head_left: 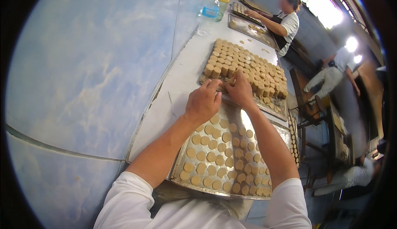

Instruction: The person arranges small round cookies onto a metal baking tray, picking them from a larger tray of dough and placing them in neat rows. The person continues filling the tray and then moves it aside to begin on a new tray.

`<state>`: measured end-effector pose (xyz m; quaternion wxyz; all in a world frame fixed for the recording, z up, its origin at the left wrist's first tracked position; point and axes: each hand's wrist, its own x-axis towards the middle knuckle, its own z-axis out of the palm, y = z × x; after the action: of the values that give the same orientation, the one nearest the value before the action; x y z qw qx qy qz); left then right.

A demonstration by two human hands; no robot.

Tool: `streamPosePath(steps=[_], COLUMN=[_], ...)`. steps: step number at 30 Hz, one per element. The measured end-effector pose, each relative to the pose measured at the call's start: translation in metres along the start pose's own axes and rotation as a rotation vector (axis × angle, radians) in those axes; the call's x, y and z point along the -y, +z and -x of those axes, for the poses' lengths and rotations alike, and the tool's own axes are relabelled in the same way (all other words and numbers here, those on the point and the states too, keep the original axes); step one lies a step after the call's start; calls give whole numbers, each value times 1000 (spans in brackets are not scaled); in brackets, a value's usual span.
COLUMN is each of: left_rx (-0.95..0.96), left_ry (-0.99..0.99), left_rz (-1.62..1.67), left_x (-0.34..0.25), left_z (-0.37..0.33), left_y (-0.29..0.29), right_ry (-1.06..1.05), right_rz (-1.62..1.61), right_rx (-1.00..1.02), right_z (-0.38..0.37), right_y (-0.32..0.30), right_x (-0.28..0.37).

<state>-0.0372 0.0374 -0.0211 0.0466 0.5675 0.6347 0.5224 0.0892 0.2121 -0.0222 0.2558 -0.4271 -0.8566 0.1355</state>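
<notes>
Short stacks of round tan dough pieces [252,67] stand in close rows on the far metal tray [278,110]. At the stacks' near left side, my right hand [240,89] is closed, its fingertips round some dough rounds. My left hand [202,101] is beside it at the tray's near edge, fingers curled together; whatever they hold is hidden. Beneath my forearms lies a nearer metal baking tray [177,172], closest to my body. Single flat dough rounds [211,158] are spread over it in rows, and my right forearm covers some of them.
A thin wire-like tool [172,105] lies left of my left arm, by the tiled wall [103,72]. Farther back stand a clear bottle [209,12] and a yellow-capped jug [223,1]. A co-worker [285,22] handles trays at the far end; other people are at right.
</notes>
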Motion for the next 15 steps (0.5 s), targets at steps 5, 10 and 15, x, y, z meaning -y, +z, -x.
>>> streamPosePath(steps=[5,10,15], left_rx=[-7,125,266], left_ry=[56,64,-85], left_rz=[56,187,440], left_x=[-4,-16,-34], left_z=[2,4,14], left_y=[7,15,27], right_ry=[226,257,440], right_rz=[-825,-1221,-1281], right_rx=[246,424,476], right_z=[33,85,119], right_y=[-35,-63,-86], right_x=[-12,-1,-7])
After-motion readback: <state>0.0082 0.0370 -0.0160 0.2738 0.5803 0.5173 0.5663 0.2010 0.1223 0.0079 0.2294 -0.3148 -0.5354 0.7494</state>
